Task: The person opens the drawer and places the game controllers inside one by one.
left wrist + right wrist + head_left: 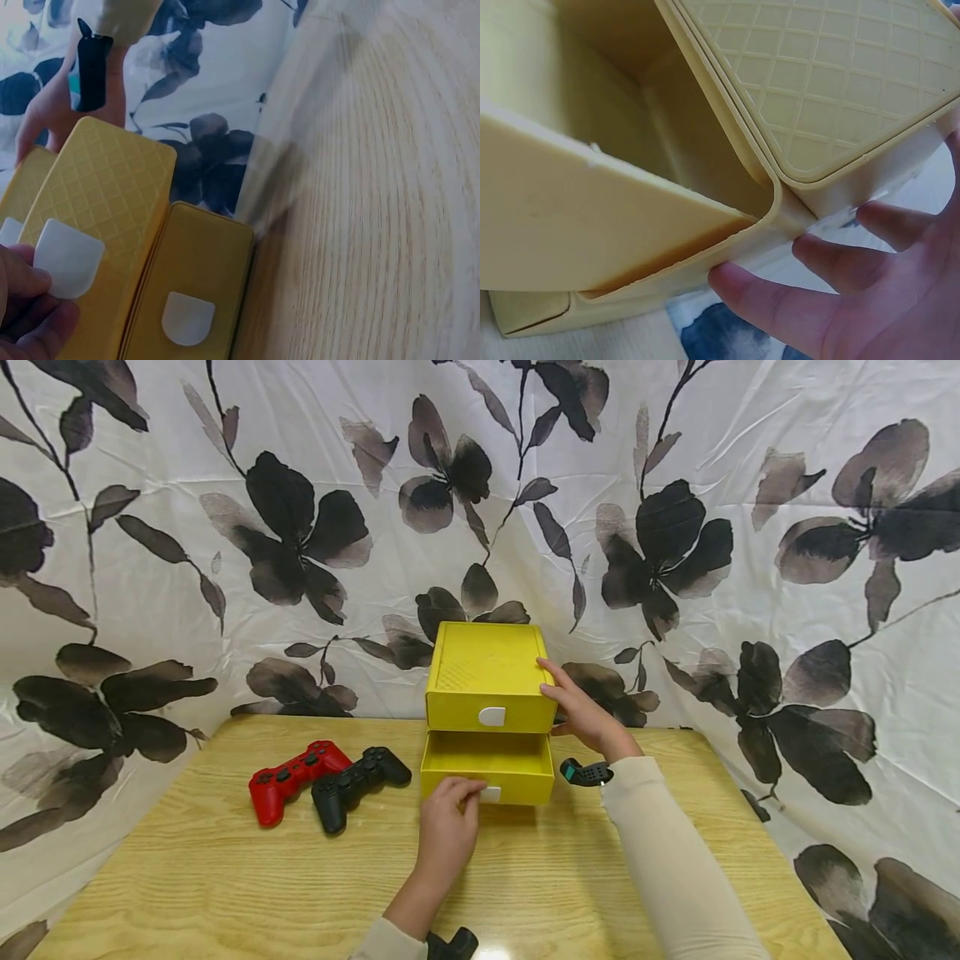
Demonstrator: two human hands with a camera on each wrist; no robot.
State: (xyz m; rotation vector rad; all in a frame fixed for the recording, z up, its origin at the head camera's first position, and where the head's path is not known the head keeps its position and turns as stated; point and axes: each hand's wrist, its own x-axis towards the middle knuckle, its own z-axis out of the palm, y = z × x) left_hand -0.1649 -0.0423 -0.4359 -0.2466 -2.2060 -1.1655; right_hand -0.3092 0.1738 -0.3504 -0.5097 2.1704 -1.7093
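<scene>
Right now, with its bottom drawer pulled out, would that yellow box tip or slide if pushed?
The yellow box looks like thin, light plastic, so it probably slides easily on the smooth table. The right hand steadying its side suggests likewise.

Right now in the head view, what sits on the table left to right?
Red controller → black controller → left hand at the open bottom drawer → yellow drawer box → right hand on the box's right side.

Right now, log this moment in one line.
left hand: pinches lower drawer tab, drawer open | right hand: steadies yellow drawer unit | controllers: untouched
</scene>
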